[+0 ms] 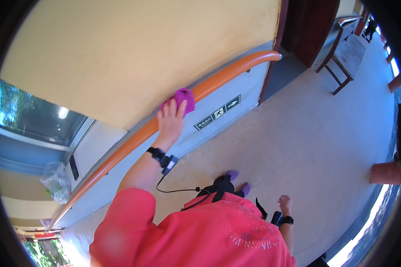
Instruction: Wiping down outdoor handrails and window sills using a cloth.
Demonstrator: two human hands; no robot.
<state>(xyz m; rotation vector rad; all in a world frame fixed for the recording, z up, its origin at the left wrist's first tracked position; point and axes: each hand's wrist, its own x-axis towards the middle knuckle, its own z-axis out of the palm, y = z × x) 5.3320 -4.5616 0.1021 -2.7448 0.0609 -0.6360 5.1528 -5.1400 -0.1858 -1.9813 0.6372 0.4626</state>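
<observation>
My left hand [171, 121] presses a purple cloth [184, 100] onto an orange wall handrail [232, 74]. The cloth drapes over the top of the rail, bunched under and ahead of my fingers. Black straps with a small device [163, 159] circle my left wrist, and a thin cable runs from it to my red shirt. My right hand [284, 204] hangs low at my side, away from the rail, its fingers loosely curled and too small to make out fully. Nothing shows in it. Another dark device sits at that wrist.
Below the rail, the wall bears a green exit sign [218, 113]. Past the rail's end is a doorway [289, 75], then a wooden bench [346, 56]. A clear plastic bag [56, 182] hangs near the window [36, 113]. A reddish pillar [386, 173] stands at the right.
</observation>
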